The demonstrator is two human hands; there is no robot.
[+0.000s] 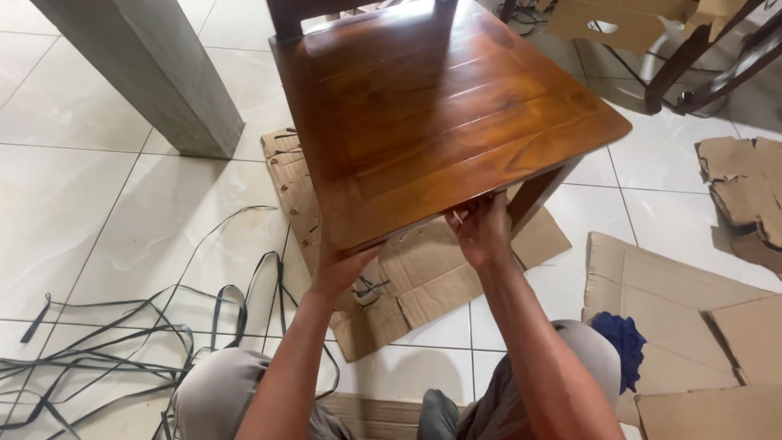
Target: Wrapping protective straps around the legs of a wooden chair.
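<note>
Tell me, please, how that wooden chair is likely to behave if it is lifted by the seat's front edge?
The chair looks like solid, thick wood, so probably stiff and fairly heavy. Its glossy varnish may feel slippery. With the left hand and right hand only at the front edge, it might tip backward.

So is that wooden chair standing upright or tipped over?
Upright: the wooden chair has its seat facing up and a front leg pointing down to the cardboard. Both hands grip the seat's front edge.

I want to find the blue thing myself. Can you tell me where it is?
Start at the big shiny brown wooden chair seat that both hands hold by its front edge. Go down and right, past the right hand and the person's grey knee, to the flat cardboard sheets on the white floor. The crumpled blue cloth lies at their edge, the only blue, soft thing among stiff brown card.
</note>
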